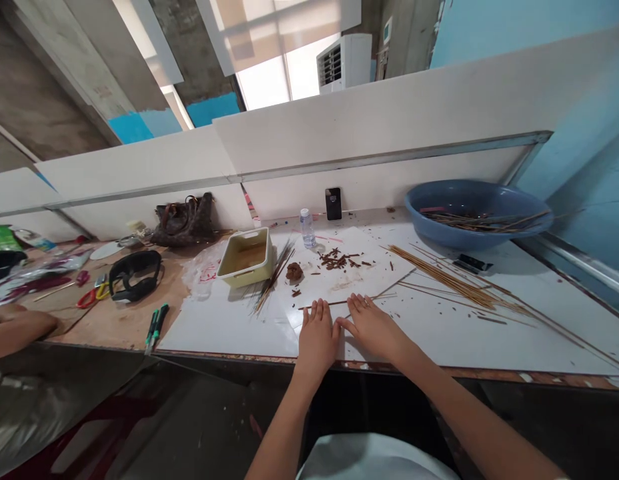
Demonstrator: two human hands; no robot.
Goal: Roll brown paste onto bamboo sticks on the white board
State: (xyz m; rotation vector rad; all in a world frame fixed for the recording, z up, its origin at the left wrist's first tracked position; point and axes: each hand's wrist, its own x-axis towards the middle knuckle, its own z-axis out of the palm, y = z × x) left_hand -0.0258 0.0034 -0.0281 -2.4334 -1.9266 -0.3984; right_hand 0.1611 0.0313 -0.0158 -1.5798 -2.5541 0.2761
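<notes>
My left hand (317, 335) and my right hand (372, 325) lie flat, palms down and side by side, on the white table top (229, 327) near its front edge. Their fingers are stretched out over a thin brown stick (334, 303) that lies crosswise under the fingertips. Just beyond it sits a lump of brown paste (294, 271) and scattered brown crumbs (339, 260). A bundle of dark sticks (273, 277) lies to the left of the lump, beside a yellow tray (245, 257).
A fan of pale bamboo sticks (454, 283) spreads on the right below a blue basin (477, 213) holding more sticks. A small bottle (306, 228) and a phone (333, 203) stand at the back. Left: a headset (134, 270), scissors (92, 295), green-handled tools (156, 325), a handbag (184, 220), another person's arm (19, 328).
</notes>
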